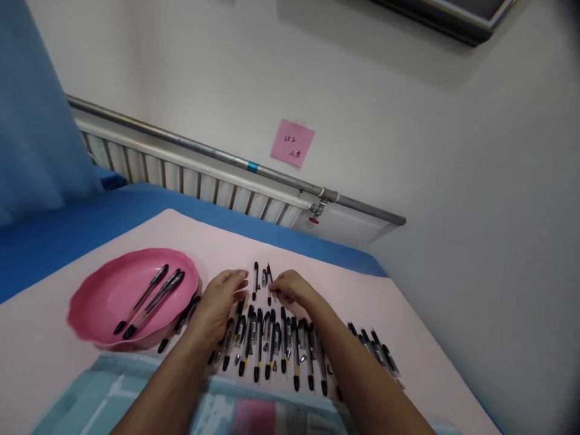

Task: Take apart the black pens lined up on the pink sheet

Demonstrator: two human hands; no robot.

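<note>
My right hand point(290, 286) is closed in a pinch at the side of an uncapped pen point(269, 281) with a black end; its fingertips are partly hidden. To its left, my left hand point(223, 297) hovers with loosely curved fingers, some of them apart, and no object shows in it. Between the hands lie another uncapped pen point(255, 281) and a loose black-and-clear cap point(264, 278). Nearer to me, below both hands, is a spread of several black pen barrels point(258, 345), with loose caps point(277, 338) and small metal tips point(274, 366) among them.
At the left a pink scalloped dish point(102, 296) holds 3 capped pens point(156, 305). More pen parts point(374, 350) lie at the right. The pale pink mat point(435, 338) covers a blue surface point(290, 238). Behind stand a radiator point(190, 181), a pipe point(199, 145) and a wall.
</note>
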